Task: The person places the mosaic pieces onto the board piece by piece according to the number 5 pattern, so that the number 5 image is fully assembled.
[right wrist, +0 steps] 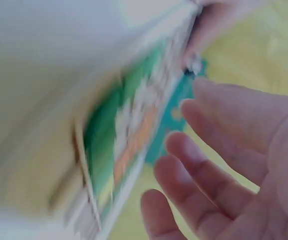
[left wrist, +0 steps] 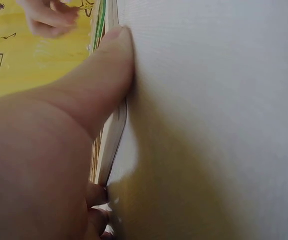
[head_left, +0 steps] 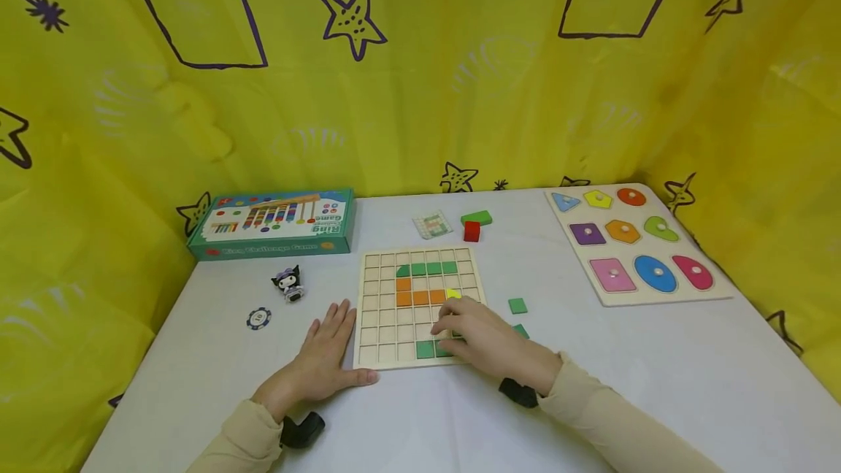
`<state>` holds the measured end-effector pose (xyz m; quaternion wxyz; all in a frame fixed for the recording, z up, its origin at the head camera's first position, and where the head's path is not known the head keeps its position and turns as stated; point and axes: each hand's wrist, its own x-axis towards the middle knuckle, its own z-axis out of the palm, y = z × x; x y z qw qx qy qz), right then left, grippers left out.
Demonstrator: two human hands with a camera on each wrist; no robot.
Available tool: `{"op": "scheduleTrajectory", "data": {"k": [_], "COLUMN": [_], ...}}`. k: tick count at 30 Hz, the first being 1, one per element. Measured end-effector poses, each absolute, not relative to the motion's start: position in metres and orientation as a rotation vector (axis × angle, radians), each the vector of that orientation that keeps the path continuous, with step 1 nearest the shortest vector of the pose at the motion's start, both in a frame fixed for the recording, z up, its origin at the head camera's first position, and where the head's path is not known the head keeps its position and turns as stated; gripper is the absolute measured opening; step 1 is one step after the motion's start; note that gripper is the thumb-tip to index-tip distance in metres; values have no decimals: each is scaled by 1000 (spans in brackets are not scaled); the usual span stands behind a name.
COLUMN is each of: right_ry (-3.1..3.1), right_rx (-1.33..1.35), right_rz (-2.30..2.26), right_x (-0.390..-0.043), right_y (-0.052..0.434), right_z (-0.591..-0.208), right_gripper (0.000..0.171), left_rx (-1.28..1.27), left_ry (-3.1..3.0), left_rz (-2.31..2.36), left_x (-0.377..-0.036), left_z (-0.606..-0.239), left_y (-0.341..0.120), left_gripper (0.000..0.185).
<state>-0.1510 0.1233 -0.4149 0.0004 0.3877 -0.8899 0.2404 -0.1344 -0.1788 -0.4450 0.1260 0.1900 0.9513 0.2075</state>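
Observation:
A wooden grid board [head_left: 385,318] lies between the hands. It bears a row of green tiles [head_left: 434,268], several orange tiles [head_left: 420,298], a yellow tile [head_left: 452,293] and more green tiles [head_left: 425,350] along its near edge. My left hand [head_left: 322,360] rests flat on the table, fingers along the board's left edge and thumb at its near left corner. Above the board's near right part hovers my right hand [head_left: 482,334], covering some cells. In the right wrist view its fingers [right wrist: 211,172] are loosely bent and apart, with nothing between them.
Right of the board lie loose green tiles [head_left: 517,306]. Behind it are a pattern card [head_left: 432,225], a red block [head_left: 471,231] and a green block [head_left: 476,218]. A game box [head_left: 272,225], figurine [head_left: 289,284] and poker chip [head_left: 259,318] sit left; a shape puzzle [head_left: 603,250] lies right.

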Motion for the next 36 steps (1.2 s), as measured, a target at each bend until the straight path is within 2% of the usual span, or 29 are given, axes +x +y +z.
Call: {"op": "scheduleTrajectory", "data": {"k": [9,14,20,27,36], "right_ry": [-3051,-3100,-3014,-2965,-2867], "right_rx": [812,785,838,774,1027], "right_rz": [829,926,784,743,901], "right_x": [-157,-153,-151,-144,-142], "right_y": [205,221,219,209,133], "right_z": [-410,-418,-427,-427,-419], "right_gripper": [16,23,15,13,13], "left_rx": [578,559,558,561,553], "left_ry": [2776,2774,2772,2769,2765], "left_rz": [573,574,587,550,560], "left_x": [-134,-134,-133,-136,-137], "left_z": [-444,-443,-444,-443,-447], "left_y": [-179,-181,-179,-177,-177], "left_gripper": [114,115,114,114,115]}}
